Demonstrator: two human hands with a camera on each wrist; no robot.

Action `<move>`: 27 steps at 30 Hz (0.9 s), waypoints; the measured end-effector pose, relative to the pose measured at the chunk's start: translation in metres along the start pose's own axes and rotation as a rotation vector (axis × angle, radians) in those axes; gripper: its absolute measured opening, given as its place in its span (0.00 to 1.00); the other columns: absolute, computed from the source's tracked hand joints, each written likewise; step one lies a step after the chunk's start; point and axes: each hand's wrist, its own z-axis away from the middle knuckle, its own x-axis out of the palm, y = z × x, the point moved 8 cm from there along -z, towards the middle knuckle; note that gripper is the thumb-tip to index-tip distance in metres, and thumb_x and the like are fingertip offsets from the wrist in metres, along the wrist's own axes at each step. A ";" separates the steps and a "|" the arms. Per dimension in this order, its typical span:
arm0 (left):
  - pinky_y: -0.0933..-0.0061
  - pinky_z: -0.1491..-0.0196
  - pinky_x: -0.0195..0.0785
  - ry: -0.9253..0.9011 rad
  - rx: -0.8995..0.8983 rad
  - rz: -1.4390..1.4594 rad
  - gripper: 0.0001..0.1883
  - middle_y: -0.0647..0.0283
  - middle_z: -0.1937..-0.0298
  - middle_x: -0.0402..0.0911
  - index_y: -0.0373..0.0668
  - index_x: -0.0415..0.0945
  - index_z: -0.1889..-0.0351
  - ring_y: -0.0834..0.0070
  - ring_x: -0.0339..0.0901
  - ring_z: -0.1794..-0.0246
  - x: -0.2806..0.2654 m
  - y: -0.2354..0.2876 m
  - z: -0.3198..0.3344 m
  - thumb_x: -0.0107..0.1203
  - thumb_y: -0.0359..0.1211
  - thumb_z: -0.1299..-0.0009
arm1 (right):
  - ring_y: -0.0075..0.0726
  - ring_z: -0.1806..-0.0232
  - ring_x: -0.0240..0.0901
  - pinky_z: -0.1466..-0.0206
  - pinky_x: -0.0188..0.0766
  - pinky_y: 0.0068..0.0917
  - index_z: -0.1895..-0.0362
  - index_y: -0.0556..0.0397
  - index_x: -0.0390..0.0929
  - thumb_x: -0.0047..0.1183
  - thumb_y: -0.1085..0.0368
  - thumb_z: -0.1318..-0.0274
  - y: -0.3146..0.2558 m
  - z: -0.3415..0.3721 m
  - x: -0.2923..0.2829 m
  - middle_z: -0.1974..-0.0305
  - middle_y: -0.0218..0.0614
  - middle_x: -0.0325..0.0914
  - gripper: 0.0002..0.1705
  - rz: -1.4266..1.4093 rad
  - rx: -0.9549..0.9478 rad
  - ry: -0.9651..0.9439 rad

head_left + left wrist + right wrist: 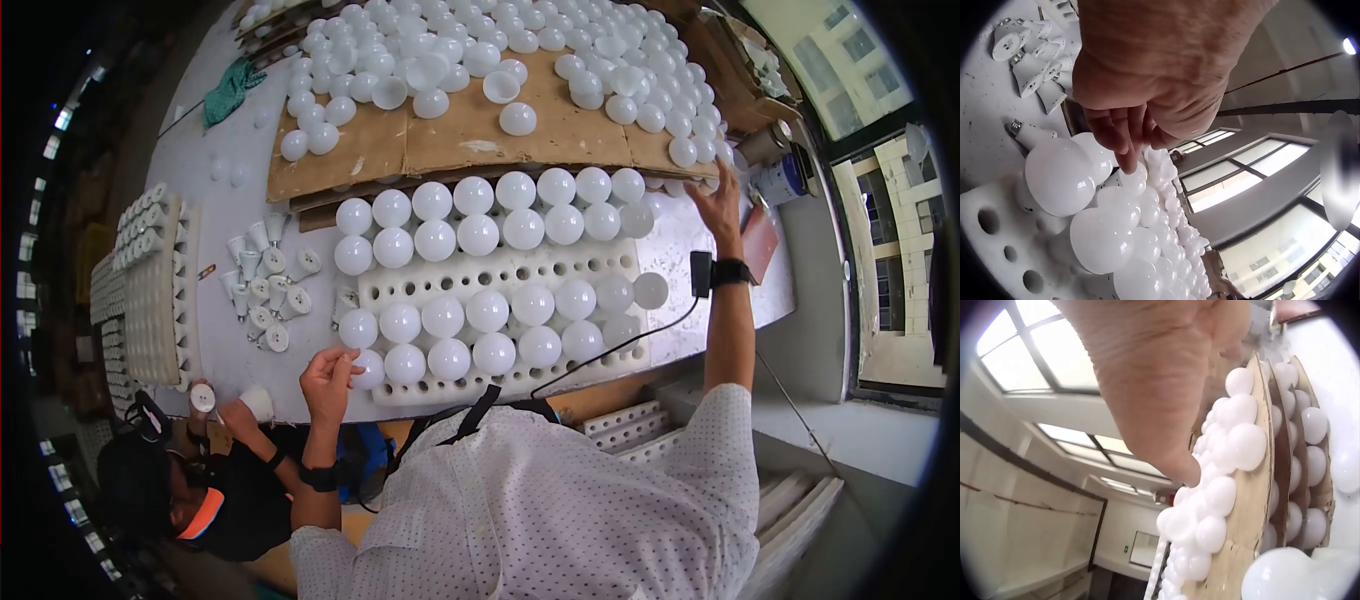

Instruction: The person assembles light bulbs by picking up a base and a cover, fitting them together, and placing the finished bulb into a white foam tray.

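My left hand (328, 385) hovers by the front left corner of the white foam tray (480, 278), fingers loosely bent with nothing between them. Its fingertips are right beside the nearest bulb (367, 370), a round white globe standing in the tray. Rows of similar globe-topped bulbs (487, 311) fill the tray's front and back. My right hand (718, 205) reaches out to the right end of the cardboard sheet (450, 142), fingers spread near the loose white globe covers (683, 152). In the right wrist view, the thumb (1186, 470) points over these covers and the other fingers are mostly hidden.
Bulb bases (272, 262) lie loose on the table left of the tray. Stacked trays (155, 290) stand farther left. Another person (165, 490) sits at the front left, handling a bulb base (203, 398). A window and a bucket (778, 183) are on the right.
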 end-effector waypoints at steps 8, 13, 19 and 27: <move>0.85 0.80 0.61 0.274 -0.234 -0.095 0.07 0.56 0.65 0.81 0.33 0.71 0.62 0.76 0.79 0.74 -0.058 -0.049 0.051 0.49 0.27 0.35 | 0.63 0.36 0.49 0.35 0.49 0.39 0.36 0.38 0.58 0.54 0.33 0.65 0.098 -0.091 0.091 0.38 0.63 0.50 0.50 0.111 0.469 -0.187; 0.85 0.80 0.62 0.290 -0.326 -0.104 0.07 0.56 0.65 0.81 0.34 0.72 0.62 0.76 0.79 0.74 -0.048 -0.052 0.056 0.49 0.28 0.35 | 0.60 0.36 0.49 0.36 0.51 0.40 0.45 0.35 0.72 0.57 0.35 0.68 0.045 -0.095 0.127 0.37 0.58 0.50 0.41 0.013 0.217 -0.051; 0.85 0.79 0.62 0.302 -0.295 -0.159 0.07 0.58 0.66 0.80 0.35 0.72 0.63 0.76 0.79 0.74 -0.035 -0.048 0.036 0.51 0.29 0.35 | 0.61 0.37 0.50 0.36 0.50 0.47 0.46 0.40 0.72 0.61 0.46 0.65 -0.030 -0.093 0.146 0.37 0.56 0.50 0.36 -0.104 -0.051 -0.066; 0.82 0.80 0.64 0.481 -0.242 -0.174 0.10 0.60 0.70 0.81 0.34 0.73 0.64 0.76 0.80 0.74 -0.074 -0.057 0.049 0.56 0.31 0.39 | 0.55 0.50 0.67 0.49 0.65 0.44 0.46 0.56 0.67 0.59 0.40 0.61 0.043 -0.079 0.161 0.52 0.57 0.69 0.42 0.076 0.009 -0.334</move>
